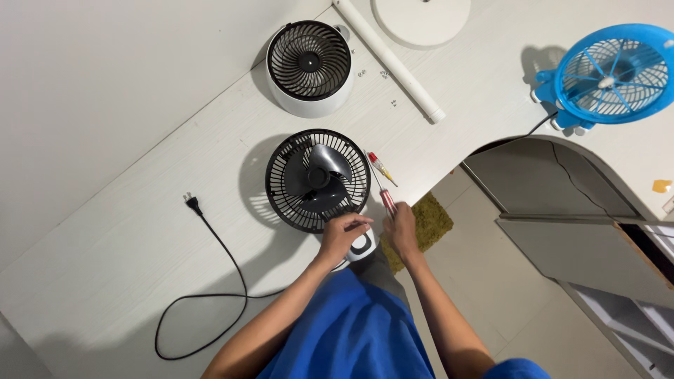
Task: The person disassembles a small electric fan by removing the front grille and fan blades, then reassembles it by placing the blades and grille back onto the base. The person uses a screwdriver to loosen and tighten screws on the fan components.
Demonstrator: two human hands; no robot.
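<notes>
Blue cloth [351, 330] over the person's lap fills the bottom of the view, with both bare forearms reaching out from it. Beyond them the white counter [140, 210] runs slantwise across the picture. On it, close to its near edge, lies a black-grilled desk fan [317, 180] on its back, grey blades showing through the grille, its white base tucked under the hands. A second fan with a white housing [309, 64] sits farther along the counter, and a blue fan [611, 74] stands well apart at the right. A white tube [390, 60] lies between them beside a round white disc [421, 17]. A black power cord [203, 281] loops over the counter at the left, its plug lying free.

The left hand [342, 235] rests on the lower rim of the black grille, its fingers curled closed against the rim. The right hand [401, 228] has its fingers wrapped around a red-handled screwdriver [386, 198], whose shaft points up toward the grille's right edge. A smaller yellow and red screwdriver [381, 167] lies just beside it. Small screws [385, 73] lie scattered near the tube.
</notes>
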